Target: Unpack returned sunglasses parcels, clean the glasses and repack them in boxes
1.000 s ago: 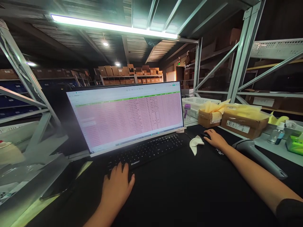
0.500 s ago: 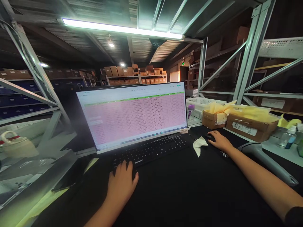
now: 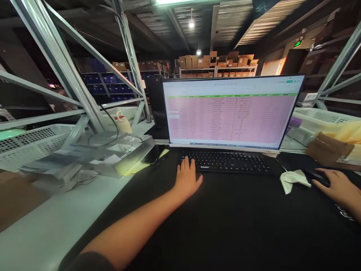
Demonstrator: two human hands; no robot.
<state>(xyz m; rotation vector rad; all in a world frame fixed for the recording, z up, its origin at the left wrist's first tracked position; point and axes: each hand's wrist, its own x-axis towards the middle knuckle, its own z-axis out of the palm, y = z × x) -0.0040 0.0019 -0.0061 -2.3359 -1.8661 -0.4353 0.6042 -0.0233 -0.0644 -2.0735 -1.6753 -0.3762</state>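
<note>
Data entry at the keyboard [image 3: 225, 162], both hands on input devices.
Landmark is the keyboard: left hand [image 3: 186, 180] rests flat at its near-left edge, grip apart, fingertips on the keys; right hand [image 3: 340, 190] off to its right, grip curled over a black mouse [image 3: 320, 177]. I judge a key press or click comes next, needing only light finger work. Crumpled tissue [image 3: 291, 180] lies between. All on a black mat [image 3: 225, 226] over the pale bench [image 3: 42, 226]; monitor [image 3: 231, 113] just behind, steel racking [image 3: 70, 75] and carton shelves [image 3: 214, 62] beyond.

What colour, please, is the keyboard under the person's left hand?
Black, with pale key legends; the keyboard shows best in the head view, the left hand on its near-left corner.
</note>
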